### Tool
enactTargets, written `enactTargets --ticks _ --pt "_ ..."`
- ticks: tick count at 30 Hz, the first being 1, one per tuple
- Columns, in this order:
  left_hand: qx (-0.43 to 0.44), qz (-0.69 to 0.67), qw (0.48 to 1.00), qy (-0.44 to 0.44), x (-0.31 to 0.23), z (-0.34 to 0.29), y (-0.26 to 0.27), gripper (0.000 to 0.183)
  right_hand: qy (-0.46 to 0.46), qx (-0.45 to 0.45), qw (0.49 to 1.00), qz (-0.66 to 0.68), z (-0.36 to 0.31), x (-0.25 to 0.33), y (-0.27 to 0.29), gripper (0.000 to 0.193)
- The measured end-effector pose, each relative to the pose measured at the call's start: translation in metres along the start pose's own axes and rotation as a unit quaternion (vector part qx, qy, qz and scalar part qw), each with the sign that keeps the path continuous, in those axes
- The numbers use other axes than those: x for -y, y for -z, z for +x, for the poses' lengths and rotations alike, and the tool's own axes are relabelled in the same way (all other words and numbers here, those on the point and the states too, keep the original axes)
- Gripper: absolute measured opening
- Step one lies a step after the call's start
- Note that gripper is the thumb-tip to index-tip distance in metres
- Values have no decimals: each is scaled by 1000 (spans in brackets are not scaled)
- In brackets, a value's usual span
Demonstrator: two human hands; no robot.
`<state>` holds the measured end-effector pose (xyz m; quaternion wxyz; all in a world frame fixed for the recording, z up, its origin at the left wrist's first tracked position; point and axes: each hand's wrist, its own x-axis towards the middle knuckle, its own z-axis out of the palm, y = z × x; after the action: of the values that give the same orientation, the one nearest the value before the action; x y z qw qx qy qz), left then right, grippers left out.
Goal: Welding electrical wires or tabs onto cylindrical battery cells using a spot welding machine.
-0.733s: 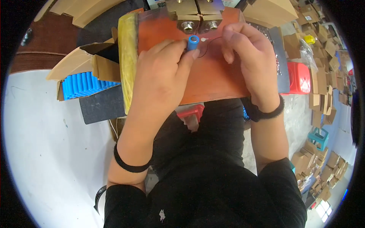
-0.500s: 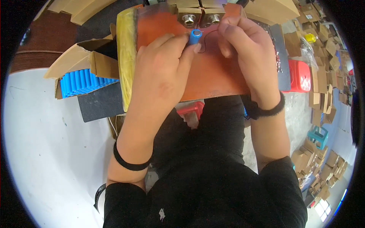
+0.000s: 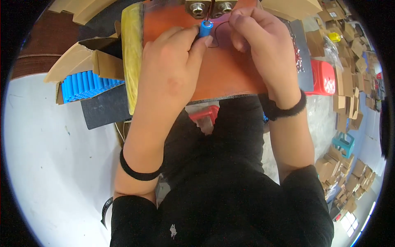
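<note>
My left hand (image 3: 170, 68) grips a blue cell (image 3: 205, 31) between thumb and fingers, its metal end tipped up. Just beyond the cell are the steel blocks (image 3: 196, 8) of a machine. To the right of the cell, my right hand (image 3: 265, 43) pinches a thin dark wire (image 3: 216, 29) that curves back toward it; I cannot tell whether they touch. The orange desk (image 3: 230, 78) spreads beneath the cell. Well left of it, a carton (image 3: 108, 64) holds rows of similar cells.
</note>
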<state>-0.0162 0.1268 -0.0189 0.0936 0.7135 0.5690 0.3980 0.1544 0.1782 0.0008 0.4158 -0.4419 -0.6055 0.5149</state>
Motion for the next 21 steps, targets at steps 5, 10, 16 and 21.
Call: enactTargets --ticks 5,10,16,21 --pt "31 -3 999 29 -2 1 3 22 -83 -12 992 92 3 0 -3 14" --pt "37 -5 999 34 -3 1 6 28 -53 -8 996 65 1 11 -6 14" --pt "35 -6 998 45 -3 1 3 29 -54 -13 994 91 -2 9 -5 14" --pt "19 -36 997 60 -4 2 4 21 -32 -7 993 117 -2 3 -5 14"
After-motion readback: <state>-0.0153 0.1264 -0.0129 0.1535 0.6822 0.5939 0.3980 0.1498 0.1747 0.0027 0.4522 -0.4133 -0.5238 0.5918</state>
